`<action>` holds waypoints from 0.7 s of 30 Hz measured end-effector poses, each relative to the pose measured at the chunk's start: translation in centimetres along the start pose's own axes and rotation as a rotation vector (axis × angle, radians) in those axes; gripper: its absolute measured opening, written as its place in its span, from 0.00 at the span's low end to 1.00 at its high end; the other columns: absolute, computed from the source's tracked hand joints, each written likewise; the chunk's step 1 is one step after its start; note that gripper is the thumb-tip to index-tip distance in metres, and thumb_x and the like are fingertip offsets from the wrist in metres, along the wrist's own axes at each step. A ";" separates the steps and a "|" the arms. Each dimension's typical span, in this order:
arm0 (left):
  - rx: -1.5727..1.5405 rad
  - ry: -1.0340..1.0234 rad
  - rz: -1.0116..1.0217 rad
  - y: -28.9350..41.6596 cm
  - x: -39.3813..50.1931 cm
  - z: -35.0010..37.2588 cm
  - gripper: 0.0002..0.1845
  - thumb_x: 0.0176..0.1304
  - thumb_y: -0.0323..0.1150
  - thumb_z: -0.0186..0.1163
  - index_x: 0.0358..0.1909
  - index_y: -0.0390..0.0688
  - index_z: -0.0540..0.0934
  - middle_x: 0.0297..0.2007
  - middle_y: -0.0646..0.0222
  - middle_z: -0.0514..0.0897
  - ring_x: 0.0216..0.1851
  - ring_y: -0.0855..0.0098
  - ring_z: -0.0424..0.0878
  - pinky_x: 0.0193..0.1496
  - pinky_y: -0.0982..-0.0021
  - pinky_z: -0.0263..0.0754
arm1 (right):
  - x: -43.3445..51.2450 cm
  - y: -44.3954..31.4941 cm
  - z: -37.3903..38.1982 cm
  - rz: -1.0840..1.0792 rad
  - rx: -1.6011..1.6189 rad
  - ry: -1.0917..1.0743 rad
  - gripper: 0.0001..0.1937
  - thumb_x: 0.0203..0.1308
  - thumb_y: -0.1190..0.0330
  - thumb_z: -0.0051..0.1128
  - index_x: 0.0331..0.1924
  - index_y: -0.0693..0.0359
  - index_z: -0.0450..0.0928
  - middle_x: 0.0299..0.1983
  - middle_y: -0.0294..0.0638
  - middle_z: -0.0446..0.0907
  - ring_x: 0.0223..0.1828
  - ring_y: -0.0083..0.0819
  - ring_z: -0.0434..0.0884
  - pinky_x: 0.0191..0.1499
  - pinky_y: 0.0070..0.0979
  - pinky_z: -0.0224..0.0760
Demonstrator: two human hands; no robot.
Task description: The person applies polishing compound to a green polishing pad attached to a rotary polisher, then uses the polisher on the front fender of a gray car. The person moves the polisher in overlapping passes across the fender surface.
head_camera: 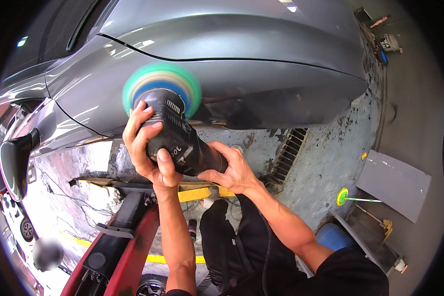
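Observation:
A black rotary polisher is held in both my hands. My left hand wraps around the body near the head, fingers over its top and thumb along its side. The rear of the body is gripped by my right hand. A green foam pad, blurred as if spinning, lies over the front fender of a grey car, just below the seam of the hood. Whether the pad presses on the paint cannot be told. A dark, shiny patch shows on the bumper to the right.
A red and black lift arm stands at lower left, beside cables on the floor. The side mirror juts out at left. A floor grate lies below the bumper. At right are a grey panel, a green mop and a blue barrel.

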State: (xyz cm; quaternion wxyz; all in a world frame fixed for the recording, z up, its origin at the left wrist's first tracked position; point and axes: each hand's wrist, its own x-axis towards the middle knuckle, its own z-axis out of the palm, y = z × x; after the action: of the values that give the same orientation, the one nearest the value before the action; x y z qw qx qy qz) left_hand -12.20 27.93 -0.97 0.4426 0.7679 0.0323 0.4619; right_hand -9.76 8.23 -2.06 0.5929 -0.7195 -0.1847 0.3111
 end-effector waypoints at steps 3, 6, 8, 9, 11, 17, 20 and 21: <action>-0.006 -0.025 0.015 0.1 0.2 0.4 0.22 0.71 0.46 0.57 0.53 0.37 0.82 0.60 0.45 0.82 0.69 0.40 0.78 0.77 0.37 0.63 | -0.4 0.8 0.1 0.003 0.072 0.027 0.37 0.55 0.47 0.84 0.58 0.67 0.83 0.46 0.50 0.93 0.50 0.38 0.93 0.56 0.35 0.82; -0.014 -0.057 0.049 0.4 0.0 1.7 0.22 0.69 0.44 0.59 0.53 0.37 0.83 0.59 0.46 0.84 0.68 0.41 0.79 0.77 0.37 0.64 | -1.1 1.6 -0.6 0.006 0.110 0.064 0.35 0.56 0.49 0.84 0.57 0.67 0.83 0.44 0.49 0.93 0.48 0.35 0.92 0.54 0.35 0.82; -0.035 -0.088 0.070 0.6 -0.2 2.8 0.20 0.66 0.42 0.60 0.50 0.38 0.85 0.58 0.48 0.85 0.68 0.41 0.79 0.77 0.38 0.64 | -1.9 2.5 -1.4 0.016 0.085 0.092 0.33 0.57 0.51 0.83 0.56 0.68 0.82 0.40 0.43 0.90 0.42 0.28 0.88 0.50 0.33 0.80; -0.055 -0.108 0.081 0.8 -0.2 3.6 0.19 0.64 0.42 0.61 0.49 0.39 0.87 0.58 0.51 0.85 0.68 0.42 0.79 0.77 0.38 0.64 | -2.5 3.1 -1.9 0.017 0.109 0.126 0.32 0.57 0.51 0.83 0.56 0.68 0.82 0.40 0.42 0.89 0.42 0.27 0.86 0.50 0.32 0.79; -0.038 -0.167 0.071 1.4 -0.6 4.9 0.19 0.63 0.42 0.62 0.49 0.43 0.89 0.59 0.55 0.85 0.68 0.44 0.79 0.78 0.37 0.62 | -3.3 4.2 -2.7 0.012 0.161 0.162 0.32 0.58 0.52 0.82 0.56 0.68 0.82 0.40 0.38 0.88 0.42 0.25 0.82 0.49 0.30 0.77; -0.076 -0.360 0.094 3.7 -2.3 10.4 0.21 0.53 0.39 0.67 0.51 0.49 0.90 0.61 0.60 0.84 0.72 0.49 0.77 0.80 0.37 0.60 | -7.2 13.6 -6.1 -0.024 0.265 0.262 0.46 0.60 0.31 0.71 0.64 0.67 0.79 0.49 0.34 0.83 0.47 0.24 0.78 0.51 0.26 0.72; -0.134 -0.394 0.119 4.2 -3.3 12.7 0.22 0.52 0.39 0.71 0.51 0.52 0.89 0.60 0.64 0.84 0.72 0.53 0.77 0.81 0.37 0.60 | -8.0 16.5 -7.1 -0.073 0.158 0.287 0.52 0.70 0.27 0.53 0.80 0.66 0.63 0.74 0.44 0.70 0.75 0.35 0.68 0.75 0.35 0.62; -0.175 -0.404 0.138 4.5 -3.6 13.5 0.22 0.52 0.39 0.71 0.52 0.51 0.88 0.60 0.64 0.84 0.71 0.53 0.77 0.81 0.38 0.60 | -8.7 17.6 -7.3 -0.074 0.162 0.346 0.51 0.73 0.29 0.46 0.83 0.63 0.56 0.79 0.43 0.62 0.79 0.36 0.61 0.79 0.36 0.56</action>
State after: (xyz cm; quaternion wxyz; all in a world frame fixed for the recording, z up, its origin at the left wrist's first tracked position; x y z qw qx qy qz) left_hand -5.88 14.81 -2.66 0.4724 0.8038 -0.1497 0.3291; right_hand -13.09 -6.73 -16.40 0.6828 -0.7048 -0.0808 0.1747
